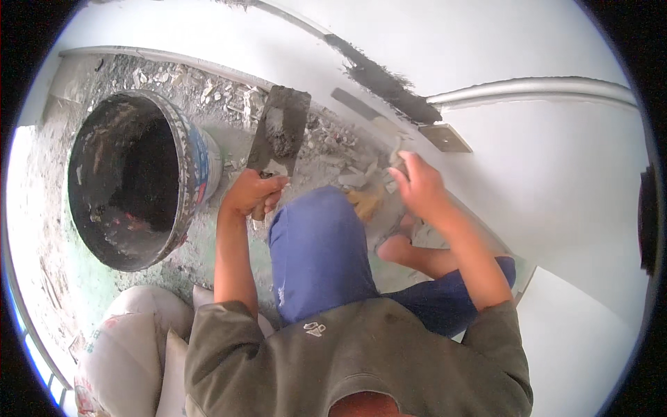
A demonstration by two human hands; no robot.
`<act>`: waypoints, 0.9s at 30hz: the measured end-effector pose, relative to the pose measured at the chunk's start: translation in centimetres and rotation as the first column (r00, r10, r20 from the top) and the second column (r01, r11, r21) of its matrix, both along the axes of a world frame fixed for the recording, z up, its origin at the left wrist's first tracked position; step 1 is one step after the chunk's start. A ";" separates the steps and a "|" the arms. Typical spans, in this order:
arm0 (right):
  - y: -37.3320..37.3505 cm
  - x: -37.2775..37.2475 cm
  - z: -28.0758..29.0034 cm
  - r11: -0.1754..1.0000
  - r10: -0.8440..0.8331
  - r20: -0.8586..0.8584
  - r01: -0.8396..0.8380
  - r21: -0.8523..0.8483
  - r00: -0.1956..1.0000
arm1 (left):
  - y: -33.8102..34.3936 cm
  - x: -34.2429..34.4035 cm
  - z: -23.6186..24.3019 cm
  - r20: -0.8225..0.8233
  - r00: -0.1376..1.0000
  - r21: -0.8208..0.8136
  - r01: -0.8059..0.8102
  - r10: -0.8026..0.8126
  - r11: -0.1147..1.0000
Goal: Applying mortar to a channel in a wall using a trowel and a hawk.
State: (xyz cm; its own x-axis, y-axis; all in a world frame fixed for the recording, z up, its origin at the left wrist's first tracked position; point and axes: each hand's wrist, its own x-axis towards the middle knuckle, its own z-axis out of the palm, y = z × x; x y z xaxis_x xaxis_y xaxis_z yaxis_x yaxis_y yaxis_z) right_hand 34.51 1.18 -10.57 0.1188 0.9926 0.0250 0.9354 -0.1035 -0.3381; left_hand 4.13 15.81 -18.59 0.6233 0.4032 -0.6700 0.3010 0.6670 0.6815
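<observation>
Wall (556, 167): white, smooth, flat-faced; well to the right of the bucket (191, 160) and also beyond it, crossed by a rounded ridge (535, 87).
Floor (198, 250): greenish, smeared with grey; beneath and around the bucket.
Rubble (333, 139): pale angular chips, grey crumbs; strewn beyond and to the right of the bucket.
Bucket: round, wide-mouthed; dark and rough-coated inside, rim crusted, outside partly blue.
Sacks (139, 347): pale, plump, creased; just below the bucket.
Knee (319, 250): blue cloth, raised right of the bucket; in the way, hiding floor between left hand (256, 193) and right hand (420, 184).
Trowel (297, 104): broad, flat, straight-edged, grey-stained; right of the bucket, bearing a lumpy grey mortar heap (283, 135).
Mortar band (385, 83): dark, coarse, ragged-edged; on the wall, well right of the bucket.
Left hand: fingers clamped on the trowel handle, near the bucket.
Right hand: fingers closed around a blurred tool (397, 154), well right of the bucket.
Block (446, 137): pale, square-edged; against the wall, farther right of the bucket.
Yellow piece (365, 203): kind unclear; right of the bucket, beside the knee.
</observation>
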 end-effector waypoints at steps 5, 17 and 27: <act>2.7 0.3 -1.4 0.996 -0.059 0.032 0.057 0.069 0.998 | -0.1 -0.9 -2.1 -0.032 0.998 0.028 -0.050 0.051 0.998; -3.9 3.0 1.6 0.961 -0.276 -0.024 0.276 -0.007 0.961 | -0.5 -1.3 -2.3 0.041 0.998 0.036 -0.051 0.049 0.998; -0.1 -1.7 -0.4 0.983 -0.154 -0.118 0.165 0.086 0.981 | -0.2 -0.2 -1.2 0.061 0.998 0.070 -0.014 0.010 0.997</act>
State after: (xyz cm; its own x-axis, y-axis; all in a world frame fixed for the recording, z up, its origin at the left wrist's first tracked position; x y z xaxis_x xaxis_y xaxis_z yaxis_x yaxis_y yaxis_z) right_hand 32.85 1.05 -10.99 0.2829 0.9544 0.0956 0.8658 -0.2112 -0.4536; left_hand 3.98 15.61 -19.81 0.6569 0.4557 -0.6006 0.2496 0.6203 0.7436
